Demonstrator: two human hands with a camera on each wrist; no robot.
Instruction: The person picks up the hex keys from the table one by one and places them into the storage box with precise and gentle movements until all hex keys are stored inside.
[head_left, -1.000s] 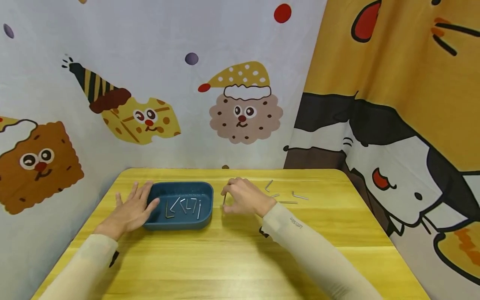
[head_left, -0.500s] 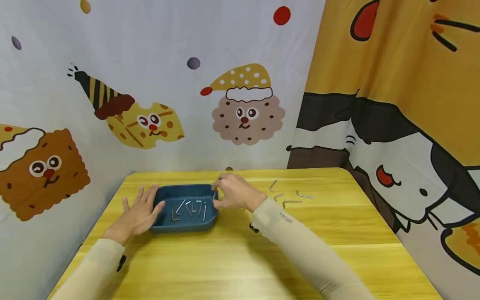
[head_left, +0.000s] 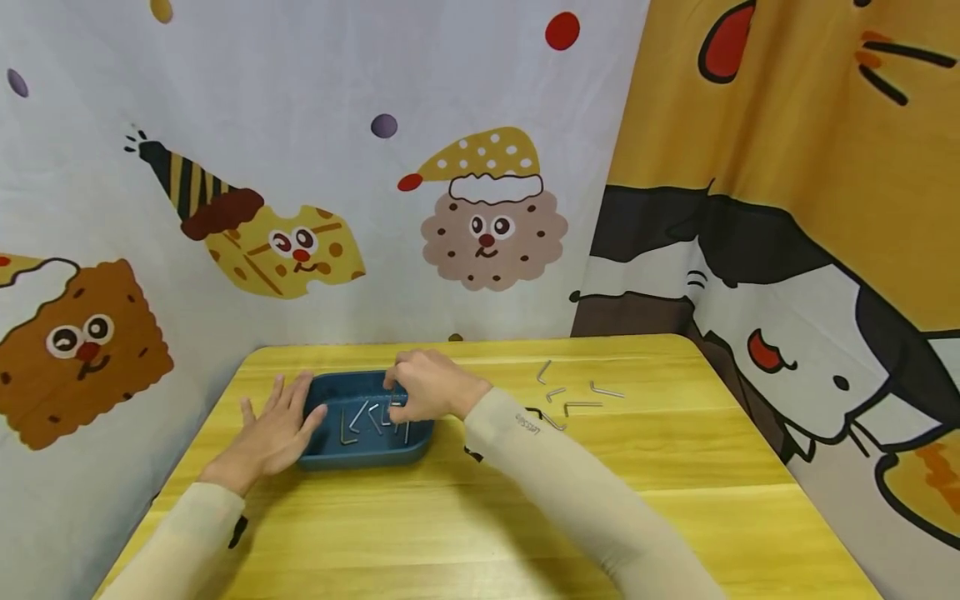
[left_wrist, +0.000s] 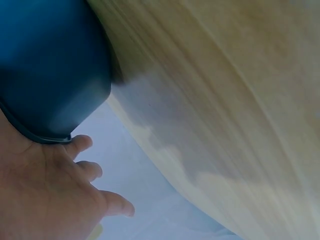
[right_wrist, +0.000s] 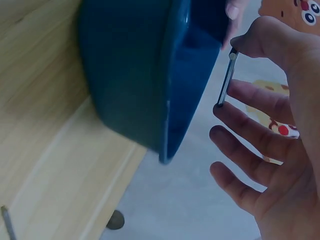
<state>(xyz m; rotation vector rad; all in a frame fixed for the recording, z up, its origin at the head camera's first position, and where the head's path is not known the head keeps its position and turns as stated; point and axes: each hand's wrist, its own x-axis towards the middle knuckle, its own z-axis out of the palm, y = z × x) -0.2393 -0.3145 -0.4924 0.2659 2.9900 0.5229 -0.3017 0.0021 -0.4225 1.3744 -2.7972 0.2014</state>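
My right hand (head_left: 433, 386) is over the right part of a blue tray (head_left: 360, 461). In the right wrist view it pinches a small metal hex key (right_wrist: 227, 80) by its ends, between thumb and fingertips. The other fingers are spread and slightly bent. My left hand (head_left: 272, 429) rests against the tray's left end with fingers spread and straight; the left wrist view has the palm by the tray wall (left_wrist: 60, 70). Several L-shaped hex keys lie in the tray, among them a brownish one (head_left: 345, 433). My right hand partly hides those on the right.
On the wooden table (head_left: 420, 533), right of the tray, lie several more hex keys, including a long one (head_left: 583, 405) and a dark-ended one (head_left: 551, 421) beside the right sleeve. A cartoon-printed curtain (head_left: 330, 83) hangs behind the table.
My right hand has moved left with the hex key, from the table beside the tray, across its right rim, to above its inside. The left hand has stayed at the tray's left end.
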